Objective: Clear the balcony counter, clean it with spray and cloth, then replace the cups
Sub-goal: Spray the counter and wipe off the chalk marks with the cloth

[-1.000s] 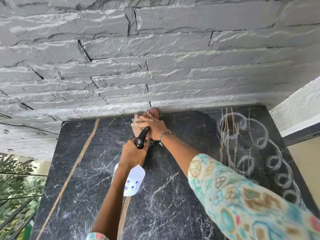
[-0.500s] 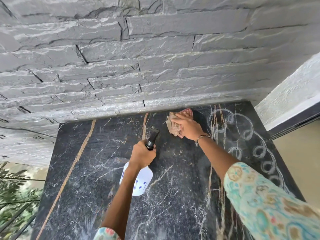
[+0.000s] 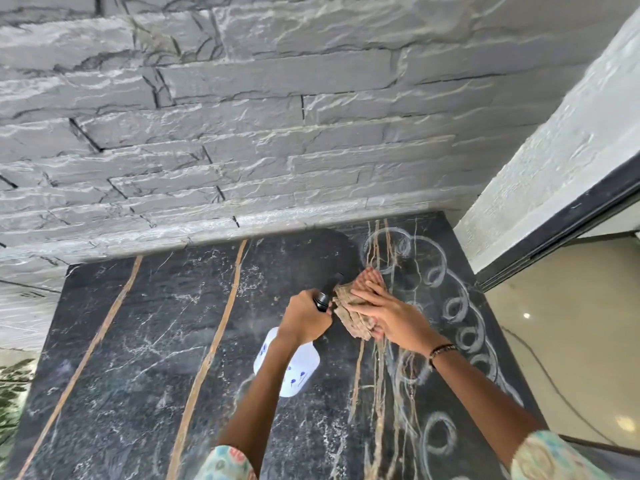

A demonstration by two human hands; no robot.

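The balcony counter (image 3: 145, 358) is a black marble slab with tan veins and white curling smear marks along its right side. My left hand (image 3: 303, 318) grips the neck of a white spray bottle (image 3: 298, 370) with a black nozzle, held just above the slab's middle. My right hand (image 3: 388, 315) presses flat, fingers straight, on a crumpled tan cloth (image 3: 349, 317) that lies on the counter right beside the nozzle. No cups are in view.
A grey rough stone wall (image 3: 277, 133) rises along the counter's far edge. A white textured pillar (image 3: 554, 161) with a dark frame bounds the right corner. Beige floor (image 3: 571, 341) lies beyond the right edge, and foliage (image 3: 14, 393) shows past the left edge.
My right hand has swept the cloth rightward along the back edge and then toward me. My left hand with the bottle has followed to the right.
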